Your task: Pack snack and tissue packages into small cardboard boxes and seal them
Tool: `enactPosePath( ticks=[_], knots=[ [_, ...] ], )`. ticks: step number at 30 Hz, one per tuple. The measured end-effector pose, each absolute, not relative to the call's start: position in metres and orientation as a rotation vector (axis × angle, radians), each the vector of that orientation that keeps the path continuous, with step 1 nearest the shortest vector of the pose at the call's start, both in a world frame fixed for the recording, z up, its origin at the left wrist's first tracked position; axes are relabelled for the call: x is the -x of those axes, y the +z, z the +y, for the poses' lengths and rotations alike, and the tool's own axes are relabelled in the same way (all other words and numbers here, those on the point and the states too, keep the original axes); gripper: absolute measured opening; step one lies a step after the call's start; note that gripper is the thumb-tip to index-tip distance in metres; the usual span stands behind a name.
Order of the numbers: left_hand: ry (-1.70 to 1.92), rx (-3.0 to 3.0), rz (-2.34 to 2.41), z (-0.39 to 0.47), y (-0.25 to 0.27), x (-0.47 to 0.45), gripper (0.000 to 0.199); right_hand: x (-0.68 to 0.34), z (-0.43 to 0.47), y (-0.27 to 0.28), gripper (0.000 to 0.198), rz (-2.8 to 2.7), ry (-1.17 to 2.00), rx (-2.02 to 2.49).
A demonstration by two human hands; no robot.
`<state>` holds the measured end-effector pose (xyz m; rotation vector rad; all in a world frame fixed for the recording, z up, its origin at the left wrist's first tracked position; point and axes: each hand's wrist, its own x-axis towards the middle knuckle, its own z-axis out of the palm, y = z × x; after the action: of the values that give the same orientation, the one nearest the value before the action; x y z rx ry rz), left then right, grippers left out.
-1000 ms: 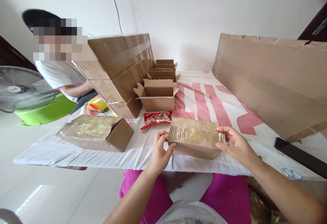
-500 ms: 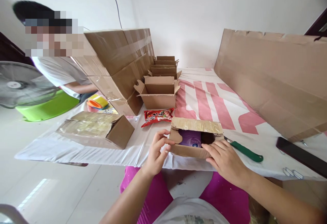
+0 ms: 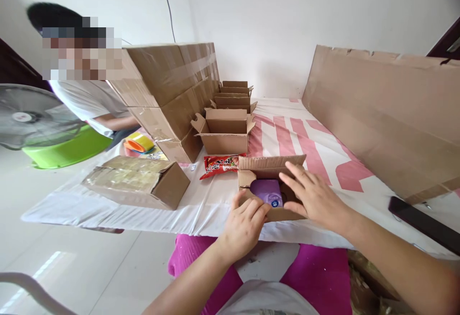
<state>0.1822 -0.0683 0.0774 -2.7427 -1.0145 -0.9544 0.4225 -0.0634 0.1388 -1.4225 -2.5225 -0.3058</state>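
In front of me a small cardboard box [image 3: 287, 214] lies at the table's front edge, its back flap [image 3: 269, 162] standing up. Inside it a purple package [image 3: 268, 191] with a small blue mark fills the left part; the right part is partly behind my fingers. My left hand [image 3: 247, 221] is closed over the box's near wall at the left. At the right side of the box, my right hand [image 3: 312, 195] has its fingers spread, some over the opening. A red snack packet [image 3: 220, 165] touches or nearly touches the box's back left corner.
Open cardboard boxes [image 3: 226, 142] stand in a row behind. Large stacked cartons [image 3: 172, 85] rise at left, with a person [image 3: 86, 94] beyond them. A taped box [image 3: 136, 180] lies front left. A cardboard panel [image 3: 381, 113] and a black phone [image 3: 424, 224] are at right.
The box's back flap has swung up, uncovering more of the purple package. My left hand moved right onto the near wall; my right hand lifted and spread. The green-handled knife is now out of sight.
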Motion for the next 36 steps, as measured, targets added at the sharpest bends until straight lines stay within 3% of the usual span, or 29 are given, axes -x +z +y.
enactPosePath(
  ticks=[5, 8, 11, 17, 20, 25, 30, 36],
  knots=[
    [-0.871, 2.766, -1.046, -0.062, 0.089, -0.186, 0.017, -0.419, -0.027, 0.141, 0.071, -2.537, -0.257, 1.721],
    [-0.817, 2.671, -1.192, -0.060, 0.095, -0.183, 0.009, -0.420, -0.015, 0.145, 0.061, -2.614, -0.183, 1.808],
    [-0.850, 2.546, -1.315, -0.060, 0.092, -0.175, 0.019, -0.426, -0.017, 0.152, 0.050, -2.610, -0.135, 1.804],
    [-1.121, 2.596, -1.398, -0.062, 0.068, -0.168, 0.009, -0.417, -0.043, 0.160, 0.033, -2.424, -0.354, 1.617],
    [-1.203, 2.589, -1.380, -0.064, 0.060, -0.173, 0.013, -0.397, -0.042, 0.156, 0.028, -2.570, -0.130, 1.623],
    [-1.203, 2.628, -1.329, -0.073, 0.051, -0.180, 0.028, -0.376, -0.014, 0.135, 0.036, -2.642, 0.293, 2.091],
    [-1.279, 2.570, -1.358, -0.075, 0.037, -0.180, 0.041, -0.373, 0.001, 0.119, 0.054, -2.436, 0.535, 2.174],
    [-1.227, 2.555, -1.279, -0.072, 0.029, -0.180, 0.074, -0.384, 0.000, 0.104, 0.044, -1.928, 0.975, 2.144]
  ],
)
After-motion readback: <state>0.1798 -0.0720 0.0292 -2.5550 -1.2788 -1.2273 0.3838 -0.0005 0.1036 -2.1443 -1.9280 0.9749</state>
